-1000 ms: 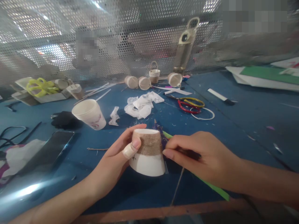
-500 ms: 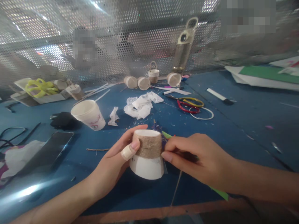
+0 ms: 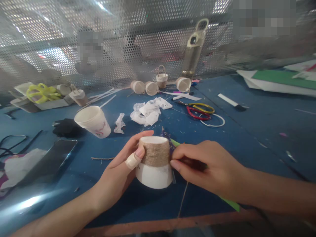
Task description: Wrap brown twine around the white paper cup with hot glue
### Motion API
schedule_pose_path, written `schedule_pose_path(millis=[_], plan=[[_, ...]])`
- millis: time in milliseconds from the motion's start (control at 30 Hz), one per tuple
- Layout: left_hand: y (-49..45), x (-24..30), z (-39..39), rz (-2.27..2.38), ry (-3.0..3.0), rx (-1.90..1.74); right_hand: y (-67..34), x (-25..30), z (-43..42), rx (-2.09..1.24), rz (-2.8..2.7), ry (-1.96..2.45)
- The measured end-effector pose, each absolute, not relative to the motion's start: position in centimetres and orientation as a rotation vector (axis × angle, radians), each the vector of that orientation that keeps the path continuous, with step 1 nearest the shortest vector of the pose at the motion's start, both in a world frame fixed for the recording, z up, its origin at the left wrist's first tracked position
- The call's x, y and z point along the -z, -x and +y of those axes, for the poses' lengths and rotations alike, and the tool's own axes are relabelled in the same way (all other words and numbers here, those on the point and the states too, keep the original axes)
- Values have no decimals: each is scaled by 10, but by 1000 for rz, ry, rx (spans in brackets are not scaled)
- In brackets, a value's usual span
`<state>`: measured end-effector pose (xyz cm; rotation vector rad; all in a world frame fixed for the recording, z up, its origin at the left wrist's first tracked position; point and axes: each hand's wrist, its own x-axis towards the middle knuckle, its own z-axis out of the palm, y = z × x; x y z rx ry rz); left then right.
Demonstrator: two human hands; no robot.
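My left hand [image 3: 128,164] grips a white paper cup [image 3: 154,177] from its left side, thumb in front, a pale bandage round the thumb. Brown twine [image 3: 156,154] is wound in close rows round the cup's upper half; the lower, wider part is bare. At the cup's right side my right hand [image 3: 202,163] pinches the twine between thumb and forefinger. A loose length of twine [image 3: 183,199] hangs below that hand towards the table edge. Behind the right hand a green strip [image 3: 229,203] shows in part.
Stacked paper cups [image 3: 92,121] lean at the left, near a phone [image 3: 59,158]. White lace [image 3: 148,112] lies beyond my hands, with red-and-yellow-handled scissors [image 3: 199,111] to its right. Several twine-wrapped cups [image 3: 151,88] and a bottle [image 3: 194,52] stand along the perforated metal screen [image 3: 148,39].
The cup and both hands have shifted very slightly left in the view. The hanging twine has swung a little left. Both grips are unchanged.
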<state>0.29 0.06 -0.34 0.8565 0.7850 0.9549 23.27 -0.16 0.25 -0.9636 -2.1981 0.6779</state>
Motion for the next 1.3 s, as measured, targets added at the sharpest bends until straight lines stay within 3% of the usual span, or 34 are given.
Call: schedule_pose_path(millis=[700, 867, 1067, 1300], plan=[[-3, -6, 18, 889, -1210, -931, -234, 2, 7, -485, -2213, 901], [1, -5, 19, 944, -1016, -952, -239, -1, 7, -272, -2303, 910], [6, -1, 19, 978, -793, -963, -252, -4, 9, 105, -2570, 1241], [2, -1, 17, 915, -759, -1008, -255, -3, 7, 53, -2704, 1302]])
